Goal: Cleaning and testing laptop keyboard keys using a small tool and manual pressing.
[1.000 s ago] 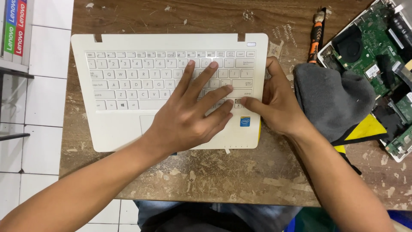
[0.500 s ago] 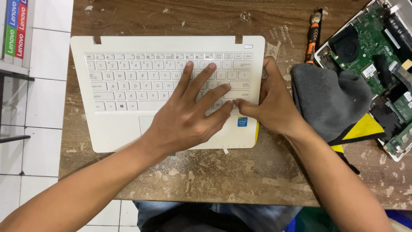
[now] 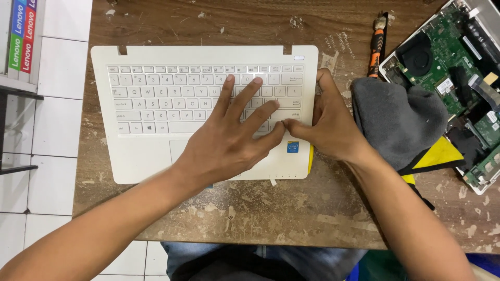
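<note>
White laptop keyboard shell point(image 3: 156, 109) lies flat toward the counter's point(image 3: 291, 218) far left, its left side near the counter's left edge. Bare room along the near edge. Left hand point(image 3: 229, 145) lies flat on the keys, fingers spread, grip open, holding nothing. Right hand point(image 3: 328, 125) is at the shell's right edge, grip pinched on that edge, thumb by the keys. Just right: grey cloth point(image 3: 398, 122); screwdriver point(image 3: 376, 47) at the far edge; opened laptop base point(image 3: 448, 67) at the far right corner, circuit board and fan inside.
</note>
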